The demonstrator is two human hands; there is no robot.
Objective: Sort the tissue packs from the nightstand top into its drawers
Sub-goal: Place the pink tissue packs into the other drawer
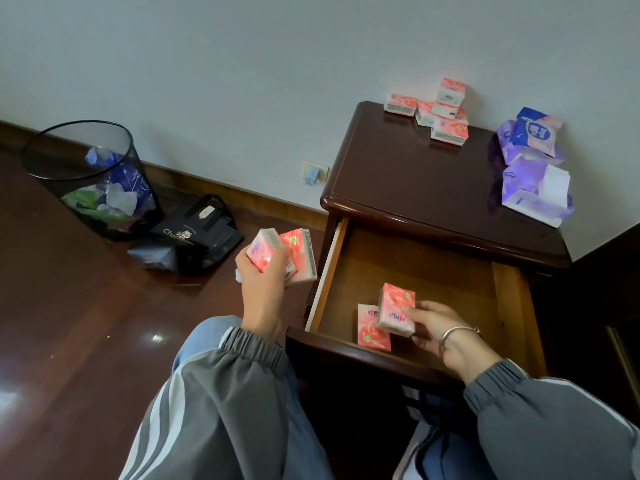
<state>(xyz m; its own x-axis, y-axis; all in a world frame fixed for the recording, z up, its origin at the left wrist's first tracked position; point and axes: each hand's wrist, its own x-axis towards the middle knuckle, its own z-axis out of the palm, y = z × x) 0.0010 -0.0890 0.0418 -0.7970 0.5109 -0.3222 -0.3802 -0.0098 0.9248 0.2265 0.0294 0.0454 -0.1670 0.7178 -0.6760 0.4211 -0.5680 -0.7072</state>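
Two pink packs [289, 254] gripped in the left hand [261, 285], another pink pack [396, 310] held by the right hand [446, 336] inside the open drawer [512, 306].

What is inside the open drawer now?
The open drawer holds one pink pack lying flat and a second pink pack held by the right hand. The hand covers the front right corner.

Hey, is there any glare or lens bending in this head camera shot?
Head view: bright glare on the glossy floor at left; wide-angle bending tilts the nightstand; the right hand and left hand look slightly soft.
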